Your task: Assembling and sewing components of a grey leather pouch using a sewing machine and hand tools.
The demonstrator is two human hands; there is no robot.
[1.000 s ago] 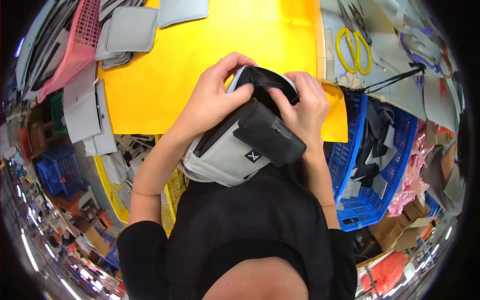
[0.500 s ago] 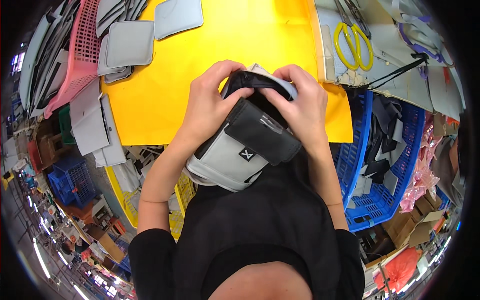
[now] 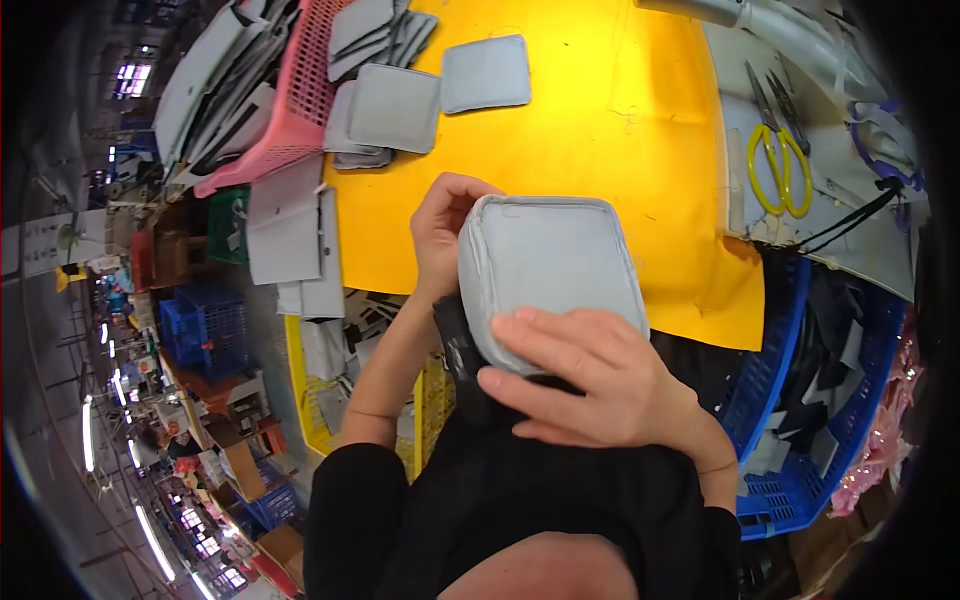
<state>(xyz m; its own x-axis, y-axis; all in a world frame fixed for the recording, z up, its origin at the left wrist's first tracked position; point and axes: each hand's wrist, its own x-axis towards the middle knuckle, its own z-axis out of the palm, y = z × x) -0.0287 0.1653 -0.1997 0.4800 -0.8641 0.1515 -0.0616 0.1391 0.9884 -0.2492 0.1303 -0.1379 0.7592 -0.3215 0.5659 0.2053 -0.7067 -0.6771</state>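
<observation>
In front of my chest is a grey fabric bag (image 3: 565, 255), its piped rectangular panel facing up. A black flap (image 3: 460, 350) with a loose edge shows at its left side. My left hand (image 3: 445, 235) grips the bag at its far left edge, fingers curled and partly hidden behind it. Across the near edge of the panel lies my right hand (image 3: 590, 380), its fingers bent over the fabric and holding it. The bag's opening is out of sight.
Flat grey padded panels (image 3: 395, 108) lie on the yellow work surface (image 3: 600, 110), beside a pink basket (image 3: 310, 90) of grey pieces. Yellow-handled scissors (image 3: 780, 170) rest at the right. A blue crate (image 3: 780, 500) stands lower right, a yellow crate (image 3: 310, 420) lower left.
The bag has been turned, so its grey panel faces up instead of the black flap and opening. My right hand has moved from the opening's rim to the near edge. The view has shifted left.
</observation>
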